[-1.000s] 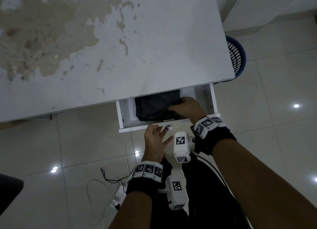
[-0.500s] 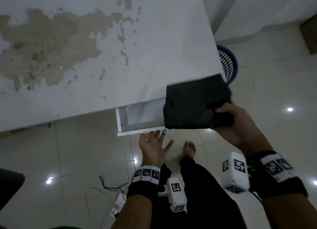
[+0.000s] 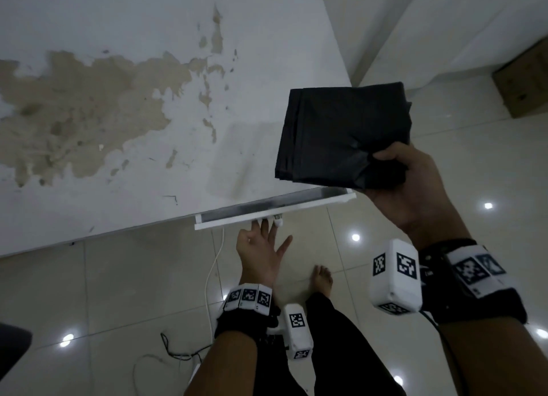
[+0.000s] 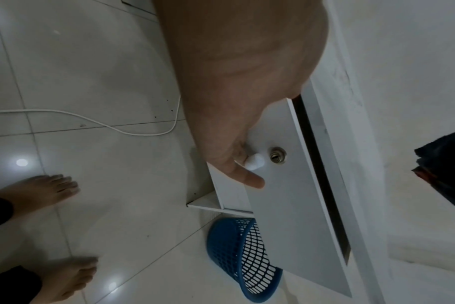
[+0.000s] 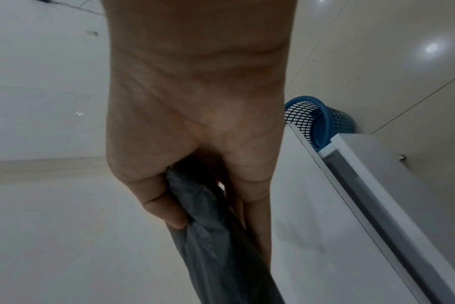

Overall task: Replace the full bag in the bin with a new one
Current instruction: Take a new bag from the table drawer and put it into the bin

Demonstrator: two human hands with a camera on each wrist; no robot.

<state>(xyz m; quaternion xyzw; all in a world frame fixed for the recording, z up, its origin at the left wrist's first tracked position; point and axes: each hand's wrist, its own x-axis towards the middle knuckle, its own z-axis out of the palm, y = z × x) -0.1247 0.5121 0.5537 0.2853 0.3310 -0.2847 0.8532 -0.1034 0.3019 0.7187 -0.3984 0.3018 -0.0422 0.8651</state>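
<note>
While the big white desk (image 3: 124,146) fills the head view, its paint worn away in brown patches, the drawer (image 3: 275,207) under its near edge shows only a narrow slot. Down on the tiled floor (image 3: 444,164) the blue mesh bin (image 4: 243,259) stands beside the desk's end; no bag shows in the part that can be seen, and the drawer front cuts off its far side. Up above the desk corner the right hand (image 3: 406,188) grips the folded black bag (image 3: 341,134) by one corner, thumb on top, fingers curled beneath and crumpling the plastic. The left hand (image 3: 261,253) reaches low with straight, spread fingers (image 3: 264,226) pressing on the drawer front, right by the small white knob (image 4: 255,162) and the keyhole (image 4: 276,158). A white cable (image 4: 91,121) trails over the tiles. A brown box (image 3: 525,93) is cut off at the right edge.
</note>
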